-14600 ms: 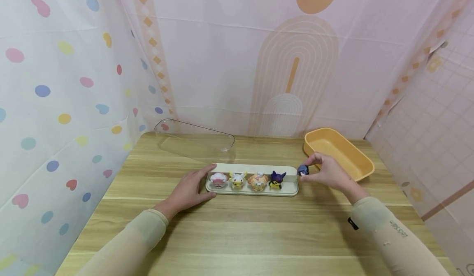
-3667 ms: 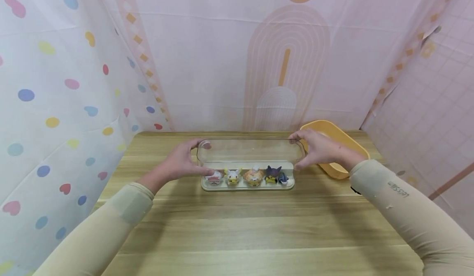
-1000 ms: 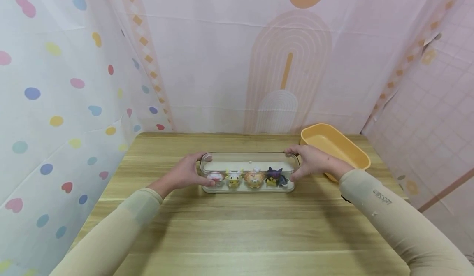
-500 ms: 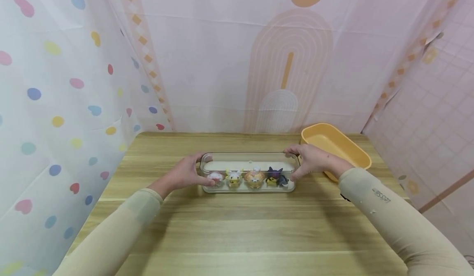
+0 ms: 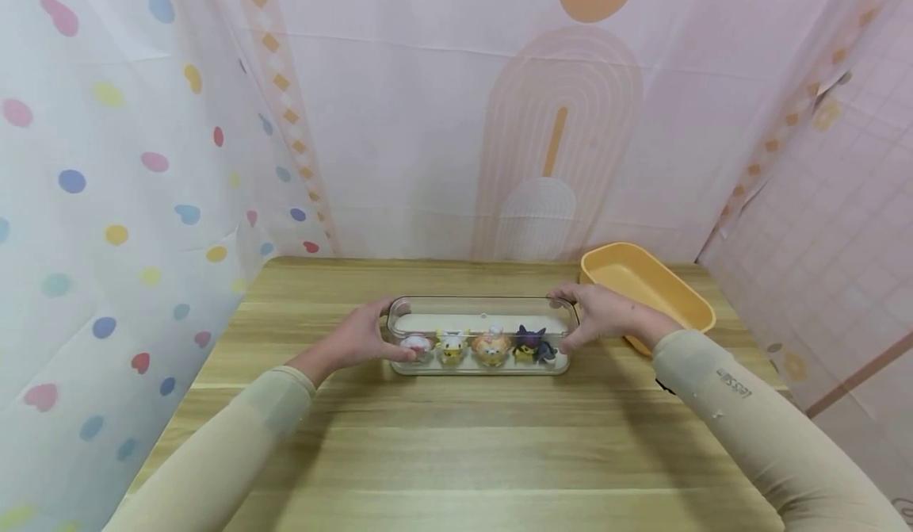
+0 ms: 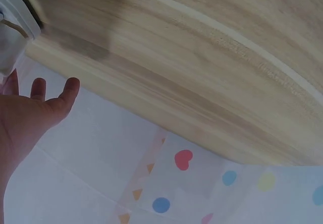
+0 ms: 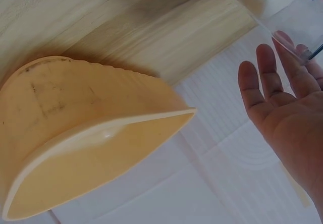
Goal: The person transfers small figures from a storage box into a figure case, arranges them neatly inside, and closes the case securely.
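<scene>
A clear plastic cover (image 5: 442, 305) stands over a long cream base tray (image 5: 471, 370), its lower edge close to the tray's rim. Small toy figures line up behind its front wall: a pink-and-white one (image 5: 417, 346), a white-and-yellow one (image 5: 452, 347), an orange one (image 5: 491, 348), a purple-eared one (image 5: 529, 343) and a blue one (image 5: 547, 353). My left hand (image 5: 361, 337) grips the cover's left end, thumb in front and fingers behind. At the right end my right hand (image 5: 605, 312) holds it likewise. In the right wrist view, the right hand's fingers (image 7: 285, 67) lie along the clear wall.
A yellow-orange plastic bin (image 5: 645, 285) sits at the back right of the wooden table (image 5: 456, 445), just behind my right wrist. Patterned cloth (image 5: 399, 135) hangs behind the table and along both sides.
Earlier my right hand held the blue figure beside the tray, and the cover lay at the back left. Both hands then brought the cover down over the tray. Over the last second they stay still.
</scene>
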`<act>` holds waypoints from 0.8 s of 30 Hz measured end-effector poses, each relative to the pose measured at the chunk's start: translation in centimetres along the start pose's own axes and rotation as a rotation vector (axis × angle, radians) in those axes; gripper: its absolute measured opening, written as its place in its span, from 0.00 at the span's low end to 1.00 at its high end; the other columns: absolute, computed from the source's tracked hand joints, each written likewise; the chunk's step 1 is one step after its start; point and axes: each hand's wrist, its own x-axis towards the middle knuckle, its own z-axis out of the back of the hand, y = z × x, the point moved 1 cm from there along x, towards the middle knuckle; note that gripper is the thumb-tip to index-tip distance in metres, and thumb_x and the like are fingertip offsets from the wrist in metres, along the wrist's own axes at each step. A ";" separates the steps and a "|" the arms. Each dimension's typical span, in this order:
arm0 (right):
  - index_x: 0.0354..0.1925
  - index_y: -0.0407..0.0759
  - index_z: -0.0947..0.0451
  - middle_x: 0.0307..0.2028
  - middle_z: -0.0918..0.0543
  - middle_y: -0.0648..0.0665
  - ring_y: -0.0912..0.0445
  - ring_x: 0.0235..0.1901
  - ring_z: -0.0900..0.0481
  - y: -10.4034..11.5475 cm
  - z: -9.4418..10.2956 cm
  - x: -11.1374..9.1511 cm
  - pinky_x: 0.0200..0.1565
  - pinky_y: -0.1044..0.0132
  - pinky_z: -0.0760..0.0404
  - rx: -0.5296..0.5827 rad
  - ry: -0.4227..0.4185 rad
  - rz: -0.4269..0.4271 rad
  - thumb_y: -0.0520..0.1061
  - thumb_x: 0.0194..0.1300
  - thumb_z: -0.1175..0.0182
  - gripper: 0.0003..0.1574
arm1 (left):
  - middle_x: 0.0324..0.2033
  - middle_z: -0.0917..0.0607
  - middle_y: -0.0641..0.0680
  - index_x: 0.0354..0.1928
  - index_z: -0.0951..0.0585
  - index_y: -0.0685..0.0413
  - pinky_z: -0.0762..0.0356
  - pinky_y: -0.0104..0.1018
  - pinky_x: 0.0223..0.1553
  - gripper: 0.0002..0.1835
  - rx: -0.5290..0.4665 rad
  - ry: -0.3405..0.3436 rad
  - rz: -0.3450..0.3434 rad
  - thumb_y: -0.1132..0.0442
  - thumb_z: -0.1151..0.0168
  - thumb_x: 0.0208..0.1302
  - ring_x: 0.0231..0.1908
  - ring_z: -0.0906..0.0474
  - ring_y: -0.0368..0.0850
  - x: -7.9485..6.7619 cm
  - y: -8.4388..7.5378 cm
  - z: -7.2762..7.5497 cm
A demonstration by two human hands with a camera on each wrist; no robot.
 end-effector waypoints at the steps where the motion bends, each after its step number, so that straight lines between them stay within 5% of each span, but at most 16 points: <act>1: 0.74 0.31 0.31 0.67 0.18 0.34 0.36 0.70 0.23 0.0 0.0 0.0 0.74 0.38 0.27 -0.010 0.000 0.006 0.50 0.49 0.16 0.61 | 0.66 0.17 0.60 0.76 0.29 0.51 0.26 0.65 0.71 0.56 -0.005 0.000 0.004 0.39 0.13 0.48 0.69 0.25 0.61 0.0 0.0 0.0; 11: 0.79 0.27 0.40 0.76 0.30 0.26 0.31 0.75 0.31 0.1 -0.2 -0.2 0.77 0.36 0.33 -0.047 -0.009 0.090 0.57 0.56 0.17 0.68 | 0.77 0.29 0.66 0.81 0.37 0.52 0.34 0.72 0.75 0.61 -0.049 0.019 -0.007 0.40 0.15 0.51 0.78 0.36 0.70 -0.1 -0.6 0.2; 18: 0.83 0.38 0.44 0.80 0.35 0.30 0.32 0.79 0.37 -0.1 0.5 -1.1 0.79 0.33 0.38 -0.022 -0.060 0.017 0.67 0.67 0.28 0.63 | 0.82 0.37 0.63 0.84 0.43 0.55 0.41 0.73 0.78 0.60 -0.121 0.011 -0.030 0.40 0.20 0.59 0.81 0.44 0.72 -1.0 -0.6 1.5; 24: 0.83 0.35 0.45 0.80 0.37 0.28 0.30 0.77 0.34 -1.4 2.1 -2.2 0.78 0.32 0.38 -0.054 -0.179 0.001 0.65 0.69 0.31 0.62 | 0.83 0.39 0.65 0.85 0.46 0.57 0.43 0.74 0.77 0.51 -0.120 -0.069 -0.031 0.41 0.33 0.73 0.81 0.45 0.74 -2.2 0.8 3.8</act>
